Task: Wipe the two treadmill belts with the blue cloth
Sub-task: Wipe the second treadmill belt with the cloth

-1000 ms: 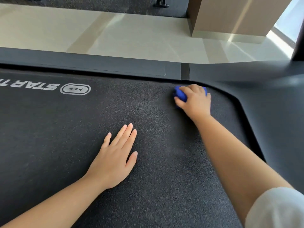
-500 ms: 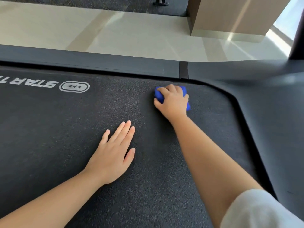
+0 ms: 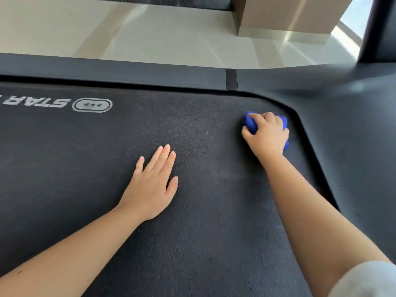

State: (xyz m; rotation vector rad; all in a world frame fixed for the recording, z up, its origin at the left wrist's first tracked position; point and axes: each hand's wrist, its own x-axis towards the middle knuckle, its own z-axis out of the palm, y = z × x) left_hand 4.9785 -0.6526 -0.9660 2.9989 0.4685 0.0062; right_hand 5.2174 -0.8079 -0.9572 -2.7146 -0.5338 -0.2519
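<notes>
Progress: mid-wipe on one belt (image 3: 64, 168), we judge. The second belt is not in view, so we count that one as left to do. The right hand (image 3: 266, 136) has its fingers curled round the bunched blue cloth (image 3: 249, 123) and presses it onto the belt; cloth pokes out past the fingertips and at the right side of the grip. The grip sits in the belt's rounded corner, just beside the dark cover (image 3: 353, 136) that curves round to its right. Left of the grip we see a paler, dusty-looking patch (image 3: 192, 136), probably unwiped, but we can't be sure. Further left and nearer the camera, the left hand (image 3: 152, 185) lies flat on the belt, fingers straight and together, holding nothing, well apart from the cloth. Beyond the grip: side rail (image 3: 107, 71), then pale floor (image 3: 150, 28). Far left of the grip: printed logo (image 3: 92, 105). In the way: the cover edge hems the grip on the right, and the left hand sits in a leftward, nearer stroke.
</notes>
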